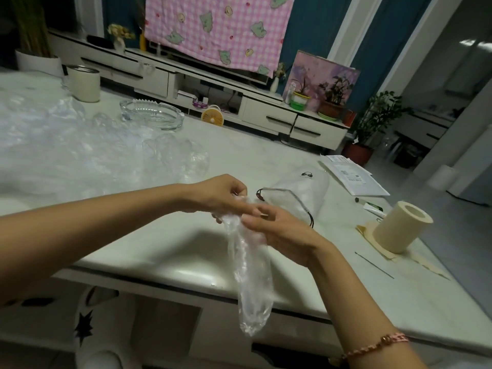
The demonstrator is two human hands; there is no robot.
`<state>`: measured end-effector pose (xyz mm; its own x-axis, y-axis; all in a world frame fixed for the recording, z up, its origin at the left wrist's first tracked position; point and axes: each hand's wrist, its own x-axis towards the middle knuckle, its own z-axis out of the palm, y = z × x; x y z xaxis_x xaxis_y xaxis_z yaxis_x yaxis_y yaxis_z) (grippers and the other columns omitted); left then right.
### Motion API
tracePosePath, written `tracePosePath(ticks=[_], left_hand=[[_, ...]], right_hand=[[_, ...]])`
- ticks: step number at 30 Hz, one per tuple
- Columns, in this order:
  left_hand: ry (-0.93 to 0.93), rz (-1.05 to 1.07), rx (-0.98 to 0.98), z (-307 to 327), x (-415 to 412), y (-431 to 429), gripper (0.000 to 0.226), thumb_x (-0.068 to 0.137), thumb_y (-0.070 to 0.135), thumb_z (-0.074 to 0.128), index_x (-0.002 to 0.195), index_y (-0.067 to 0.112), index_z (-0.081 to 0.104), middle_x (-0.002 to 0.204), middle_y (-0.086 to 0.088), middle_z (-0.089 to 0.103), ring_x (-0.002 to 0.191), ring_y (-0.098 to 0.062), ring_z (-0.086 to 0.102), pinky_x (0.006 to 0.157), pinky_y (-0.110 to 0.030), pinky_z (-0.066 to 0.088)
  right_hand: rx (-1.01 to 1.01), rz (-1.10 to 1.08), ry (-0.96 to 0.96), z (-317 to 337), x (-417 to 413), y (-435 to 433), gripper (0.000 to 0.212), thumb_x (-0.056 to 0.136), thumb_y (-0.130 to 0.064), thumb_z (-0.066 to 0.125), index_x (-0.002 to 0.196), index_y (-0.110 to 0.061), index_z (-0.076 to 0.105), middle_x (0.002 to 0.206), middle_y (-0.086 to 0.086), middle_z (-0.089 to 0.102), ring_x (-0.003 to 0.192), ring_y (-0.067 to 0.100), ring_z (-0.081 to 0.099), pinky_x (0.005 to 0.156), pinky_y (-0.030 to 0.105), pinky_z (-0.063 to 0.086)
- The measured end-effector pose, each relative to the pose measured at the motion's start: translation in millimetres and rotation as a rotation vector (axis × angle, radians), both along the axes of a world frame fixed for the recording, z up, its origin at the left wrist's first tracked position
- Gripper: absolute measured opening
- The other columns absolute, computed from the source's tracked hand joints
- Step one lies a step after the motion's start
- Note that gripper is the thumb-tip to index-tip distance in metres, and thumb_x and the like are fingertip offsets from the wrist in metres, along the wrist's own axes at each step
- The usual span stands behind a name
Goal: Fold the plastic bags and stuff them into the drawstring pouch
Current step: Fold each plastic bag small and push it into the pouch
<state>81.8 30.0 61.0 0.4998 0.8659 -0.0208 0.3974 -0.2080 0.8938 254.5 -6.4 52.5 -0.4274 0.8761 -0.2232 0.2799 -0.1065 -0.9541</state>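
Obs: left hand [221, 195] fingers pinch the clear plastic bag [253, 288] top; right hand [277, 230] fingers apparently curl round it. Drawstring pouch [300, 193] at 2 o'clock of the hands, cord partly hidden.

On the table [266, 145], plastic bags [66, 155] heap at frame left, an ashtray [151, 114] behind them; the pouch [306, 191] lies right of centre, a tape roll [399, 227] farther right.

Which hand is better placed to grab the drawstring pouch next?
Probably the right hand: the drawstring pouch lies just beyond it, while the left hand pinches the plastic bag at its top.
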Motion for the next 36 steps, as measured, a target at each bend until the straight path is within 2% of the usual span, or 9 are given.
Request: tracePosePath(ticks=[4, 8, 13, 16, 19, 25, 28, 32, 36], left_hand=[[0.113, 0.149, 0.127, 0, -9, 6, 0.040, 0.075, 0.031, 0.077, 0.062, 0.012, 0.044, 0.046, -0.002, 0.047, 0.037, -0.017, 0.041, 0.034, -0.016, 0.036], [-0.009, 0.474, 0.258, 2, -23, 14, 0.036, 0.083, 0.047, 0.064, 0.081, 0.013, 0.054, 0.060, -0.004, 0.058, 0.042, -0.010, 0.051, 0.042, -0.021, 0.038], [-0.156, 0.125, -0.294, 0, -14, 5, 0.057, 0.080, 0.054, 0.058, 0.113, 0.008, 0.059, 0.110, -0.008, 0.066, 0.099, -0.020, 0.066, 0.082, -0.033, 0.054], [-0.178, 0.129, -0.280, -10, -3, 0, 0.020, 0.091, 0.023, 0.060, 0.100, 0.006, 0.061, 0.094, -0.006, 0.069, 0.082, -0.018, 0.066, 0.076, -0.029, 0.054], [-0.199, 0.201, -0.238, -13, 3, -3, 0.024, 0.093, 0.015, 0.058, 0.110, -0.002, 0.059, 0.090, -0.011, 0.067, 0.067, -0.017, 0.063, 0.067, -0.027, 0.057], [-0.201, 0.186, -0.242, -14, 15, -16, 0.006, 0.090, 0.003, 0.053, 0.090, 0.003, 0.059, 0.072, -0.007, 0.065, 0.051, -0.017, 0.064, 0.059, -0.028, 0.056], [-0.380, 0.228, -0.445, -16, 19, -14, 0.021, 0.091, 0.008, 0.044, 0.102, 0.000, 0.060, 0.077, -0.011, 0.064, 0.057, -0.021, 0.065, 0.059, -0.029, 0.056], [-0.450, 0.101, -0.640, -19, 19, -13, 0.046, 0.083, 0.045, 0.057, 0.111, 0.008, 0.059, 0.095, -0.012, 0.065, 0.077, -0.022, 0.062, 0.069, -0.030, 0.049], [-0.397, 0.034, -0.659, -22, 25, -17, 0.036, 0.087, 0.027, 0.053, 0.119, 0.012, 0.058, 0.103, -0.010, 0.063, 0.077, -0.018, 0.060, 0.072, -0.026, 0.047]], right_hand=[[-0.027, -0.013, 0.002, -5, -1, 0, 0.009, 0.089, -0.010, 0.062, 0.084, -0.010, 0.056, 0.068, -0.004, 0.055, 0.062, 0.008, 0.049, 0.058, 0.017, 0.040], [0.001, -0.126, 0.013, -8, -1, 3, 0.010, 0.089, -0.010, 0.062, 0.082, -0.010, 0.056, 0.071, -0.001, 0.054, 0.063, 0.010, 0.050, 0.062, 0.022, 0.043], [0.015, -0.303, 0.124, -5, 2, 5, 0.030, 0.091, -0.009, 0.057, 0.115, 0.009, 0.058, 0.105, 0.020, 0.065, 0.095, 0.029, 0.061, 0.092, 0.045, 0.048], [0.003, -0.316, 0.139, -4, 4, 5, 0.031, 0.090, -0.008, 0.057, 0.118, 0.005, 0.059, 0.116, 0.021, 0.065, 0.107, 0.034, 0.062, 0.098, 0.048, 0.046], [0.016, -0.297, 0.181, -4, 7, 5, 0.031, 0.090, -0.011, 0.058, 0.119, 0.001, 0.059, 0.116, 0.019, 0.066, 0.107, 0.032, 0.063, 0.095, 0.045, 0.047], [0.112, -0.366, 0.207, -3, 6, 5, 0.028, 0.088, 0.010, 0.048, 0.090, -0.009, 0.068, 0.085, 0.007, 0.068, 0.078, 0.022, 0.062, 0.070, 0.028, 0.050], [0.160, -0.389, 0.188, -1, 7, 4, 0.038, 0.082, 0.016, 0.048, 0.064, -0.012, 0.067, 0.068, 0.002, 0.066, 0.069, 0.019, 0.058, 0.067, 0.026, 0.047], [0.273, -0.327, 0.128, 2, 5, -1, 0.050, 0.078, 0.020, 0.047, 0.050, -0.017, 0.066, 0.078, 0.002, 0.068, 0.076, 0.017, 0.061, 0.072, 0.024, 0.047], [0.351, -0.394, 0.118, 0, 6, 1, 0.052, 0.076, 0.020, 0.040, 0.051, -0.018, 0.066, 0.080, 0.002, 0.069, 0.085, 0.020, 0.063, 0.078, 0.027, 0.048]])
